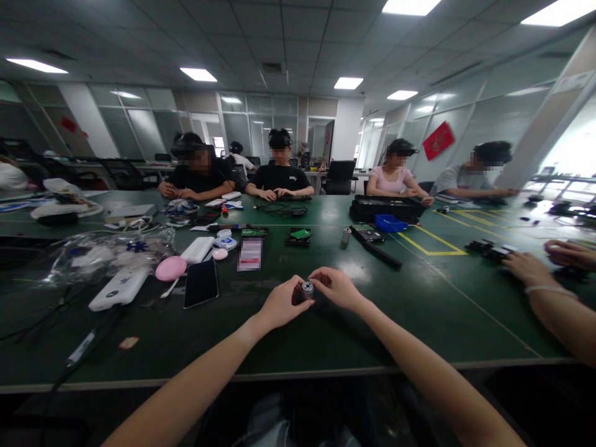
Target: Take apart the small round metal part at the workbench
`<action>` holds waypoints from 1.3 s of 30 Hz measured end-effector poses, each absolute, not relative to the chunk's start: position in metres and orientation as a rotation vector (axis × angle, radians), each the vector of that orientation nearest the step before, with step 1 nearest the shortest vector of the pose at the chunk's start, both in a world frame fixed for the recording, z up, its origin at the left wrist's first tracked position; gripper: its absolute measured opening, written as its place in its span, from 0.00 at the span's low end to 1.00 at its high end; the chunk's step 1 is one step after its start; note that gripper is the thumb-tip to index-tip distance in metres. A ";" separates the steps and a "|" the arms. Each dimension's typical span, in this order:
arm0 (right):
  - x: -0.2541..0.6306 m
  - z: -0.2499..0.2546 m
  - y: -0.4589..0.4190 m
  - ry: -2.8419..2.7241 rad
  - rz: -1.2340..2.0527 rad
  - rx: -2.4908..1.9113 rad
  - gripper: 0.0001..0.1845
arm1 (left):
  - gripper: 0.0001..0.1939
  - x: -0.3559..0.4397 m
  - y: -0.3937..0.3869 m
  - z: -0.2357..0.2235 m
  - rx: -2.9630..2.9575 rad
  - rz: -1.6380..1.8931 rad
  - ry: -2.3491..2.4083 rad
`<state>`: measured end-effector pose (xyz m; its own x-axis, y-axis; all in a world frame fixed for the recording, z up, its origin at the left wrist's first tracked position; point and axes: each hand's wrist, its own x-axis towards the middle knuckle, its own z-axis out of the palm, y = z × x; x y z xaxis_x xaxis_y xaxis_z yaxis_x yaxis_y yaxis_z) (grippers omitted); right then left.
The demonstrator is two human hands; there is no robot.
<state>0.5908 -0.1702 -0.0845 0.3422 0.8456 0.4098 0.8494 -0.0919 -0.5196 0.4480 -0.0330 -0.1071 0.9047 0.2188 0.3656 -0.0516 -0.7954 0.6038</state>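
Observation:
A small silvery metal cylinder, which looks like a small motor, stands upright on the green table with its round end facing up. My left hand is wrapped round it from the left, thumb in front and forefinger behind. At its upper right edge, my right hand has thumb and forefinger pinched together. Whether anything small is between those fingertips cannot be made out. Farther back on the right stands a similar cylinder.
Left lie a dark phone, a pink round case and a white power bank. Circuit-board devices, a black bar and a blue tray sit farther back. A co-worker's hand is at right; several people sit opposite.

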 end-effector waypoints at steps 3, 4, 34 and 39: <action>0.589 -0.083 -0.171 -1.481 -0.029 -1.872 0.11 | 0.16 0.448 -0.033 -0.108 2.427 0.552 0.132; 0.589 -0.082 -0.171 -1.476 -0.037 -1.859 0.11 | 0.16 0.448 -0.033 -0.108 2.426 0.553 0.128; 0.585 -0.082 -0.173 -1.567 0.148 -1.736 0.14 | 0.16 0.448 -0.034 -0.105 2.420 0.541 0.143; 0.584 -0.080 -0.174 -1.559 0.172 -1.752 0.13 | 0.17 0.448 -0.033 -0.106 2.437 0.562 0.121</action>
<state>0.5836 -0.1735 -0.0801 0.2420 0.8935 0.3784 0.7895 0.0454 -0.6121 0.4477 -0.0328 -0.1058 0.9050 0.2183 0.3650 -0.0486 -0.7995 0.5987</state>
